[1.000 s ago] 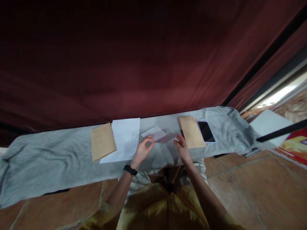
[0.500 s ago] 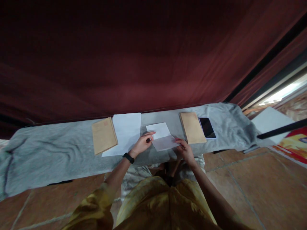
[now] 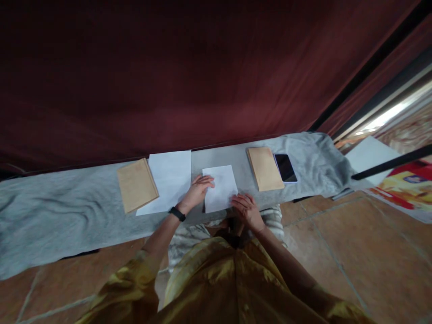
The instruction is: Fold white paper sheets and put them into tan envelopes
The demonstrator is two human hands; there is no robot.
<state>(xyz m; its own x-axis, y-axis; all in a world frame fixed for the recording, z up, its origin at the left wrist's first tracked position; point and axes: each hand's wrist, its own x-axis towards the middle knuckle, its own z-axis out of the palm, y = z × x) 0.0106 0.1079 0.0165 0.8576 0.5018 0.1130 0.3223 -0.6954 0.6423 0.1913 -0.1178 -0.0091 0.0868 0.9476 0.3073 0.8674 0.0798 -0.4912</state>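
A small white sheet of paper [image 3: 221, 189] lies flat on the grey cloth in front of me. Across its left edge rest the stretched fingers of my left hand [image 3: 197, 191], which wears a black band at the wrist. My right hand [image 3: 249, 210] lies on the lower right edge of the sheet, fingers extended and slightly apart; its thumb is hard to see. A dark sliver shows at the sheet's left edge below my left hand, too small to name. Left of that hand is a larger white sheet [image 3: 172, 177], partly under a brown envelope [image 3: 137, 185].
A narrow surface under a grey cloth [image 3: 67, 211] runs across the view. To the right are more brown envelopes [image 3: 266, 168], beside a phone [image 3: 285, 168]. Dark red fabric [image 3: 202, 90] hangs behind. A dark bar [image 3: 394, 162] crosses at the right, over tiled floor.
The small sheet's lower half, lifted and angled before, now lies level with the rest. My right hand has moved down with it. The dark thing at my left fingers no longer shows there.
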